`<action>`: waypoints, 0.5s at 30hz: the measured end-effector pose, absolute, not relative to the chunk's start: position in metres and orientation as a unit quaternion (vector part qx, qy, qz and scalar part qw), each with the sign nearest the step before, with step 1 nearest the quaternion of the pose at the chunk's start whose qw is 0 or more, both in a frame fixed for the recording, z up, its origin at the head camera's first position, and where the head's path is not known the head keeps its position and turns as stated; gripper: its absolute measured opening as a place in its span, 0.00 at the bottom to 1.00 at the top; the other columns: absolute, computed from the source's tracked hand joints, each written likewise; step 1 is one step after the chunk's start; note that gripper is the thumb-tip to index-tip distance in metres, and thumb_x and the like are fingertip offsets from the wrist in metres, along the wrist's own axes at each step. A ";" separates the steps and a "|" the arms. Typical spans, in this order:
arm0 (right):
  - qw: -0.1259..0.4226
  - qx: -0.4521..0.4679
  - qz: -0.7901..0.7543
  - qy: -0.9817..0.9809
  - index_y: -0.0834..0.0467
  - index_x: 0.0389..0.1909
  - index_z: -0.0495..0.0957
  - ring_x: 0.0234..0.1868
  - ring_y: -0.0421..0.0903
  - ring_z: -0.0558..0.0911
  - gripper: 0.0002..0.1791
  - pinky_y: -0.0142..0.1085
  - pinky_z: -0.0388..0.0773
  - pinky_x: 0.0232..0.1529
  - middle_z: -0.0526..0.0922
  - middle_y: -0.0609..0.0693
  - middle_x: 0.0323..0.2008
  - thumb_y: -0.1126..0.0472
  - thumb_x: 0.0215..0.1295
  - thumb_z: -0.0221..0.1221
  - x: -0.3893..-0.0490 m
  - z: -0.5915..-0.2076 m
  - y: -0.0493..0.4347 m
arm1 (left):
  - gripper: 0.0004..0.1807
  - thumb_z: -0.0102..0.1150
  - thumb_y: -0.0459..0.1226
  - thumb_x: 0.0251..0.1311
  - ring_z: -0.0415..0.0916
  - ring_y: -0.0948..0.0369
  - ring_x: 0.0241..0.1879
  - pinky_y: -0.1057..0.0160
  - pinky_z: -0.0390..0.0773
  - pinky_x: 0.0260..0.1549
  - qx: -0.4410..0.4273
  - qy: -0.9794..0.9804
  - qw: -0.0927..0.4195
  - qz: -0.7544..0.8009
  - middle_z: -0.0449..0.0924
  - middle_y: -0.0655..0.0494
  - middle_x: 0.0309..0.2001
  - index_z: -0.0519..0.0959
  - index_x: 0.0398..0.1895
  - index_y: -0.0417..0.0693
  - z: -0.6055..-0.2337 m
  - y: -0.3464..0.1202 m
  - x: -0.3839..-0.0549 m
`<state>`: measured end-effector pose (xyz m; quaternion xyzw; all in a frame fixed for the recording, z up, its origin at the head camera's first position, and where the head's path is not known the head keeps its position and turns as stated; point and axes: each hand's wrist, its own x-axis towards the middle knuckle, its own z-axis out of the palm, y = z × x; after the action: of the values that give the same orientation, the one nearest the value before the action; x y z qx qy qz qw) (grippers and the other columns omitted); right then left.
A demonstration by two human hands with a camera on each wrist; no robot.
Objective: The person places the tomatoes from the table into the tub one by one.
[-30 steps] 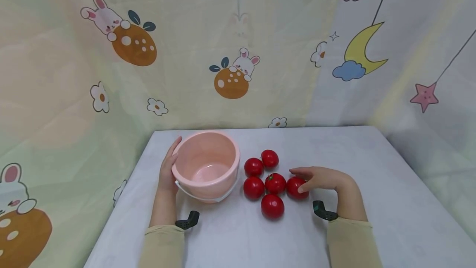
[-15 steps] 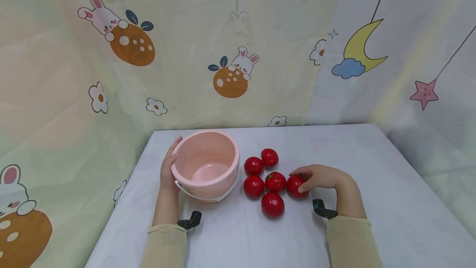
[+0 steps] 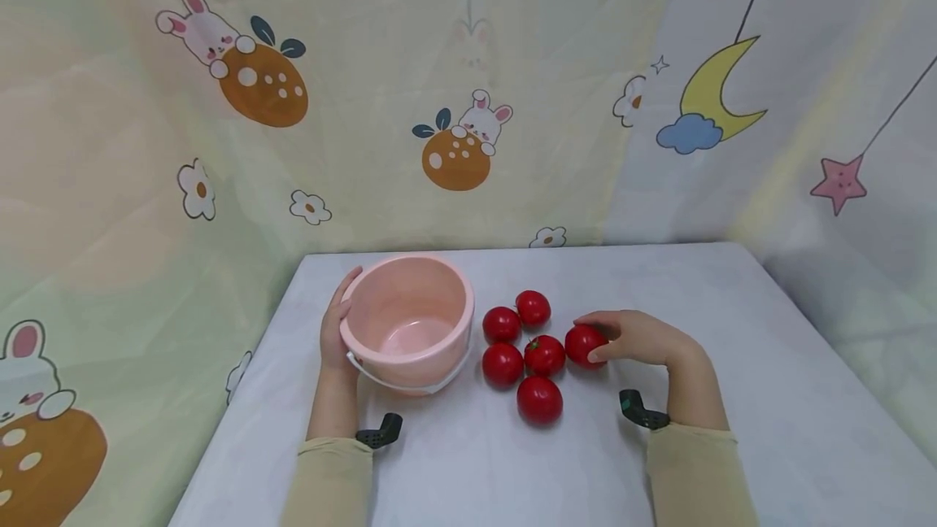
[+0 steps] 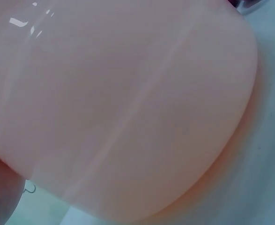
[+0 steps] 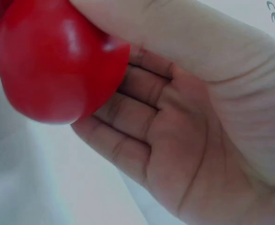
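Note:
My left hand (image 3: 337,328) rests against the left side of a pink bucket (image 3: 406,360), its fingers lying along the outer wall. The bucket stands upright with its white handle hanging down in front; its inside shows only pink wall and floor. In the left wrist view the bucket's wall (image 4: 128,103) fills most of the picture. My right hand (image 3: 644,337) holds a red tomato (image 3: 584,346) between thumb and fingers, at the right of a group of tomatoes. The right wrist view shows this tomato (image 5: 57,65) at the fingertips, off the palm.
Several other red tomatoes lie close together right of the bucket; a front tomato (image 3: 539,401) and a middle tomato (image 3: 545,356) with a green stem mark are among them. The white-covered table (image 3: 468,470) ends at a printed cloth backdrop (image 3: 366,145).
My right hand has closed its grip on the tomato and raised it slightly, away from me. My left hand stays at the bucket, with its forearm shifted slightly to the right.

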<state>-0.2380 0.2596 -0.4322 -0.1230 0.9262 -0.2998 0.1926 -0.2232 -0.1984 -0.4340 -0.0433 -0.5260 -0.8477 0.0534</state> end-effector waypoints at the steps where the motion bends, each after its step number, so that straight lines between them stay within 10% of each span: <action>1: 0.190 -0.125 -0.301 0.926 0.41 0.64 0.74 0.63 0.55 0.72 0.37 0.52 0.81 0.51 0.78 0.49 0.60 0.42 0.51 0.71 -0.237 -0.430 0.259 | 0.30 0.29 0.40 0.69 0.59 0.57 0.73 0.51 0.55 0.75 -0.043 -0.521 0.052 -0.851 0.61 0.56 0.74 0.61 0.74 0.61 -0.434 -0.198 -0.223; 15: 0.119 -0.133 -0.362 0.915 0.40 0.68 0.69 0.64 0.58 0.73 0.39 0.52 0.81 0.53 0.76 0.53 0.62 0.40 0.53 0.69 -0.231 -0.419 0.262 | 0.29 0.27 0.39 0.70 0.59 0.54 0.73 0.49 0.53 0.76 -0.047 -0.497 0.056 -0.865 0.62 0.55 0.74 0.60 0.74 0.60 -0.437 -0.196 -0.222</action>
<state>-0.2310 0.2621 -0.4194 -0.1329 0.9149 -0.3621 0.1190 -0.2219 -0.1957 -0.4366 -0.0467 -0.4969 -0.8647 0.0563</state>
